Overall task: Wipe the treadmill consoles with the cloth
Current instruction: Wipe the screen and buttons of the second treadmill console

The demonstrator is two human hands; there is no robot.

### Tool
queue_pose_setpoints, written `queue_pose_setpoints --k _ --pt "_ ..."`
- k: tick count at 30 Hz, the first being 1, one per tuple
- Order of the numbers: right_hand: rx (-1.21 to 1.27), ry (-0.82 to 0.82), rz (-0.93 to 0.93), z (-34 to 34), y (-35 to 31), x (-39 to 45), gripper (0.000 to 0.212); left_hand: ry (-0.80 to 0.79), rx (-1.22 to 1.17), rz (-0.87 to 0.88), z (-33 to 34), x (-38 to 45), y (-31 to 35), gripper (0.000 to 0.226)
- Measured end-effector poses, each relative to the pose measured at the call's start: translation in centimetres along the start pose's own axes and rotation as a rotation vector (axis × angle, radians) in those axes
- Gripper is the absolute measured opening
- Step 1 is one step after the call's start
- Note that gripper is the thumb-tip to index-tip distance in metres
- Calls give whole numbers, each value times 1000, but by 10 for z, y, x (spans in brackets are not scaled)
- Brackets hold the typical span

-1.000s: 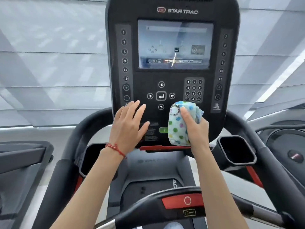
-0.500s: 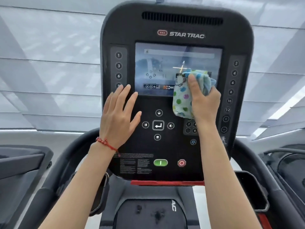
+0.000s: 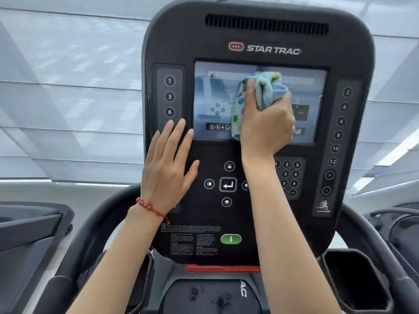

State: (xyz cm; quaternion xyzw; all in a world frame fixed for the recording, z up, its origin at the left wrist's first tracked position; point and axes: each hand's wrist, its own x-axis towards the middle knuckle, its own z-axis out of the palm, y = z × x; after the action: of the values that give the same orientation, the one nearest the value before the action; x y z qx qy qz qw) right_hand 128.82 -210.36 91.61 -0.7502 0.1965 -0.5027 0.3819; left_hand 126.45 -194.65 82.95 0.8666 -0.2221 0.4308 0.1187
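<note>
Cloth [image 3: 260,98]: bunched in your right hand [image 3: 267,123], pressed on the console [image 3: 260,37] screen [image 3: 217,96]
Left hand [image 3: 167,168]: fingers straight, flat beside the screen

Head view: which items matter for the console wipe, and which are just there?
Part of the job:
- cloth, bunched in the right hand, on the screen
- console
- left hand, flat against the console

Just there:
- green button
- cup holder
- handrail
- neighbouring treadmill at left
</note>
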Motion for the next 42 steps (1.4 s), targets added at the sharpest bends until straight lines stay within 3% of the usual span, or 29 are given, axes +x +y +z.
queue_pose_setpoints --k 13,17,24,29,42 --pt "-56 -26 -286 43 -51 -8 49 -8 -17 12 -2 1 -2 46" --pt "-69 -71 -261 33 -35 9 52 -6 -12 15 -2 1 -2 47" --pt "-100 72 -60 -6 16 53 56 6 10 13 1 1 -2 47" --pt "-81 115 35 -6 13 46 55 11 17 25 3 0 -3 47" --pt "-45 -6 -239 45 -47 -29 65 -22 -27 51 -4 -2 -9 48"
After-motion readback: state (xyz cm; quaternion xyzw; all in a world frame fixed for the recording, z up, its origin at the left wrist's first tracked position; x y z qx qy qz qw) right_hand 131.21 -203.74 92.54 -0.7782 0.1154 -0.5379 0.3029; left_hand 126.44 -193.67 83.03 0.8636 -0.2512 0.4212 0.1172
